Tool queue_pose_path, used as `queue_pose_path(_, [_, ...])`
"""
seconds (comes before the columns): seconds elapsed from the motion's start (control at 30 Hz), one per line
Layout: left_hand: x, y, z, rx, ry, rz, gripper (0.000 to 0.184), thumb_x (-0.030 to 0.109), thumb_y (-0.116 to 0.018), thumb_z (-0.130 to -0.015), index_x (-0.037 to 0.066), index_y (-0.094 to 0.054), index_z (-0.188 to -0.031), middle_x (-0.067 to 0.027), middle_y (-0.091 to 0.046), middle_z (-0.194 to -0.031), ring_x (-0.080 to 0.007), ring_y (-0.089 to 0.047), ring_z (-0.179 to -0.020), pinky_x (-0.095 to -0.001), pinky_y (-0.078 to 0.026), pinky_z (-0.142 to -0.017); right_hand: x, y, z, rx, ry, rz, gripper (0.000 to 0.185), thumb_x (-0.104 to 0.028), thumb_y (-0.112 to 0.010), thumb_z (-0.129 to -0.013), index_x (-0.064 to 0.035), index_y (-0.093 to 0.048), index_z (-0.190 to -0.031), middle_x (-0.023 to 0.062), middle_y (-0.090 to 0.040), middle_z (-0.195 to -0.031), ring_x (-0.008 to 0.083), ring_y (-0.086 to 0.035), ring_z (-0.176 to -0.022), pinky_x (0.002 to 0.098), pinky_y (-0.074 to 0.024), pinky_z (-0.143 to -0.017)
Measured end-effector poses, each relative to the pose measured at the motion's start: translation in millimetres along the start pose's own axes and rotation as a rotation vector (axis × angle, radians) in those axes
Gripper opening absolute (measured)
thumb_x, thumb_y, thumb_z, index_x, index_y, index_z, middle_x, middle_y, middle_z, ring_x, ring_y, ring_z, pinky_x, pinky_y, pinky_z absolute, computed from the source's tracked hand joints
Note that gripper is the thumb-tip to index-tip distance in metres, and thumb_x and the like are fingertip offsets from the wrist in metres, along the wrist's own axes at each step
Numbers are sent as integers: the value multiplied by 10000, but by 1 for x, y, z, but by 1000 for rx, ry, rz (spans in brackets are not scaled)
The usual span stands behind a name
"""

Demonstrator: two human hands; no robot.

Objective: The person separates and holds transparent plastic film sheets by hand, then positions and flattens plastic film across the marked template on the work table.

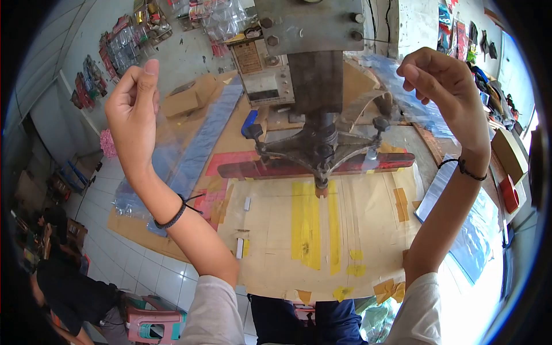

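My left hand (133, 100) is raised at the upper left, fingers curled in and thumb pressed against them. My right hand (443, 86) is raised at the upper right, its fingers bent toward the thumb. I cannot make out what, if anything, either hand pinches. Between my forearms stands a press machine (316, 80) with a branched metal arm and a long red bar (368, 163). Beneath it lies a tan board (270, 210) with yellow tape strips (306, 230) and brown tape pieces (401, 204).
Clear blue plastic sheets (210, 129) lie left of the press, more plastic sheets (471, 236) on the right. A cardboard box (190, 95) sits behind. A person in a dark shirt (75, 296) bends near a pink stool (152, 322) at lower left. A red container (509, 194) stands far right.
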State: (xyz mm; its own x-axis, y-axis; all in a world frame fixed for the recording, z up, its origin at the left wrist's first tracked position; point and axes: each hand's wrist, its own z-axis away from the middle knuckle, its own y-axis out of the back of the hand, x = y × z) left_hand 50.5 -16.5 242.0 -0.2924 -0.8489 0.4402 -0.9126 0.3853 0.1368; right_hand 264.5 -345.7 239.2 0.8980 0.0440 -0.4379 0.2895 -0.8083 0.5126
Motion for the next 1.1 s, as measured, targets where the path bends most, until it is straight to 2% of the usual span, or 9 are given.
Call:
queue_pose_path(0.2, [0,-3,-1,12,6,-38,369,349,-624,-988,102,-525,-732,80,-370,-625,-14,-290,-566,-205,-205,-501,9,-1,-1,37,42,39,267,-317,-653,-963,-57,-709,-970,-25,-647,-735,23,-543,-643,193,-420,-575])
queue_pose_path(0.27, [0,-5,-1,27,21,-17,380,320,-633,-987,91,-507,-712,80,-366,-613,-18,-284,-568,-216,-201,-508,10,0,-1,38,55,60,265,-316,-650,-965,-59,-711,-981,-26,-649,-737,23,-541,-635,196,-419,-568])
queue_pose_path(0.47, [-6,-8,-3,-4,-15,-22,359,331,-631,-987,85,-528,-746,83,-378,-629,-20,-293,-575,-212,-207,-513,13,1,-5,33,7,40,292,-333,-648,-964,-51,-715,-993,-18,-657,-751,30,-541,-636,200,-426,-574])
queue_pose_path(0.67, [-25,-17,-8,-42,-33,-13,359,339,-632,-985,76,-531,-763,79,-385,-638,-21,-304,-585,-215,-202,-515,23,-12,-14,131,-47,48,352,-377,-663,-944,-41,-715,-1036,-1,-660,-765,39,-546,-659,215,-436,-583])
queue_pose_path(0.77, [-25,-19,-9,-6,-15,-27,405,351,-651,-970,54,-516,-730,71,-386,-635,-33,-308,-595,-220,-225,-530,29,-24,-19,221,8,77,381,-397,-669,-935,-31,-716,-1034,11,-654,-748,36,-533,-650,212,-418,-569])
queue_pose_path(0.9, [-21,-18,-8,45,13,-26,432,358,-664,-961,44,-502,-712,66,-387,-632,-37,-312,-603,-223,-235,-537,29,-34,-24,302,-27,73,378,-390,-665,-935,-31,-718,-1040,-10,-597,-661,29,-473,-598,218,-354,-526])
queue_pose_path(1.1, [-26,-19,-9,20,-12,-13,380,347,-634,-984,74,-525,-742,75,-403,-635,-28,-308,-578,-220,-216,-519,31,-45,-29,447,-59,52,394,-403,-673,-917,-32,-723,-1038,-39,-532,-596,22,-423,-568,231,-303,-504])
